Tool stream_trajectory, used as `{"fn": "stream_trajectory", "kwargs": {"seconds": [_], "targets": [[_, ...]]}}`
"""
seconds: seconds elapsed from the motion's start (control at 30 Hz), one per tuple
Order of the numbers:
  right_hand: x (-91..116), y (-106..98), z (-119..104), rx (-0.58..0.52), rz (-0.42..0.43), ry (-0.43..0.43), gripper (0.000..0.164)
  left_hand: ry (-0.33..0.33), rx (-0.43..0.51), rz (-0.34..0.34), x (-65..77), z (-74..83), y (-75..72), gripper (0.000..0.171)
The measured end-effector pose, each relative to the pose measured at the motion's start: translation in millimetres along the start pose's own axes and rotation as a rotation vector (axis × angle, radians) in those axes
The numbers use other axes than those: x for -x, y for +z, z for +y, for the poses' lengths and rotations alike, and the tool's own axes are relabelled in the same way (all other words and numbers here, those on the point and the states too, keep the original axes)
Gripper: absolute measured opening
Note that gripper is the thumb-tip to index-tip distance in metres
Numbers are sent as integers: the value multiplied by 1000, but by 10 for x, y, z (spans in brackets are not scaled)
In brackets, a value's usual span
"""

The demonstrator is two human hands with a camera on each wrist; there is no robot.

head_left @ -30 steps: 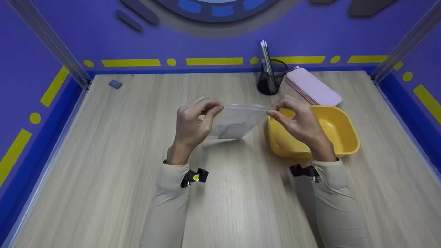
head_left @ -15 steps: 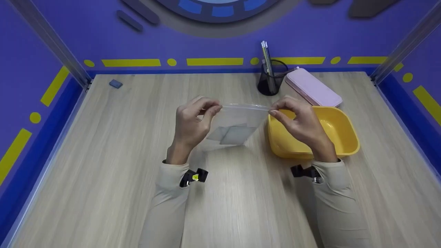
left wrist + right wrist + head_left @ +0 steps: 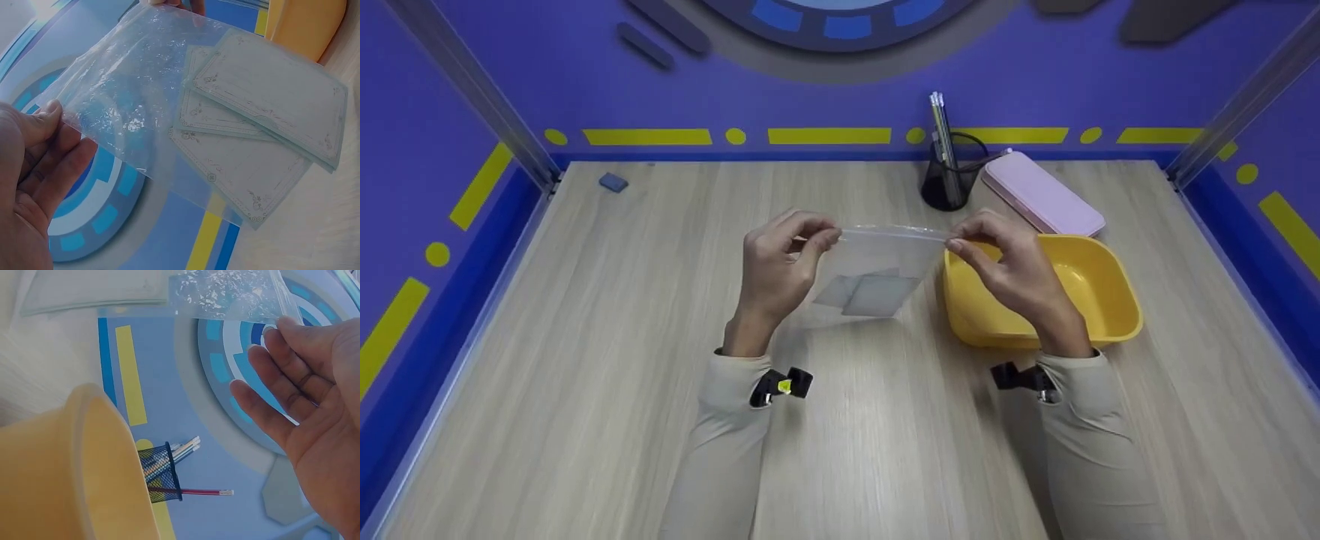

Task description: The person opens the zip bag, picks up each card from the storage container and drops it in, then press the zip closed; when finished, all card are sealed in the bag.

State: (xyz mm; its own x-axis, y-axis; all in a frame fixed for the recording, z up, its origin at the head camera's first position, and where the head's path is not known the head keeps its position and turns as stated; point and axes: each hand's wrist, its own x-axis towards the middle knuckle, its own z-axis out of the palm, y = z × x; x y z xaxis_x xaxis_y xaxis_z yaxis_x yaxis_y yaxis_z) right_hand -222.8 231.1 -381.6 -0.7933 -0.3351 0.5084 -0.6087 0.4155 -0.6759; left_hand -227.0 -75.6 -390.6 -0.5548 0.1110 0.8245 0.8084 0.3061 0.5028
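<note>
A clear zip bag (image 3: 877, 255) hangs upright between both hands, held by its top edge above the table. My left hand (image 3: 781, 266) pinches the left top corner between thumb and fingers. At the opposite corner my right hand (image 3: 1009, 262) pinches the same edge with thumb and index finger, its other fingers loosely bent in the right wrist view. Inside the bag, toward its bottom, lie several pale cards (image 3: 270, 95) with ornate printed borders, fanned and overlapping. In the head view the cards (image 3: 879, 295) look grey through the plastic.
Beneath and beside my right hand stands a yellow tub (image 3: 1099, 285). Behind it are a pink case (image 3: 1042, 191) and a black mesh cup (image 3: 943, 187) holding several pencils (image 3: 941, 124). A small blue block (image 3: 613, 182) lies at the far left of the table (image 3: 585, 360).
The bag's lower part has swung toward the person, so the cards show more fully. Both hands keep their hold on the top edge and have hardly moved.
</note>
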Motion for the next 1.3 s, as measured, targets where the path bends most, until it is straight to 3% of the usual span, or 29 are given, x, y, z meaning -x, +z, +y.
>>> {"fn": "stream_trajectory", "kwargs": {"seconds": [0.27,0.47,0.83,1.0,1.13,1.3], "targets": [[3,42,-15,-64,-13,45,16,-25,19,55,-5,20,-17,4],[10,88,-11,-77,-27,155,29,-45,42,96,-2,1,-13,4],[-20,242,39,-44,-146,203,23,-134,146,155,13,-2,17,7],[-16,287,55,-106,-130,194,22,-162,158,165,14,-1,21,5],[-9,316,73,-193,-69,190,22,-204,165,136,27,-16,25,19],[-11,355,79,-253,14,179,22,-312,172,58,65,-76,31,55]]}}
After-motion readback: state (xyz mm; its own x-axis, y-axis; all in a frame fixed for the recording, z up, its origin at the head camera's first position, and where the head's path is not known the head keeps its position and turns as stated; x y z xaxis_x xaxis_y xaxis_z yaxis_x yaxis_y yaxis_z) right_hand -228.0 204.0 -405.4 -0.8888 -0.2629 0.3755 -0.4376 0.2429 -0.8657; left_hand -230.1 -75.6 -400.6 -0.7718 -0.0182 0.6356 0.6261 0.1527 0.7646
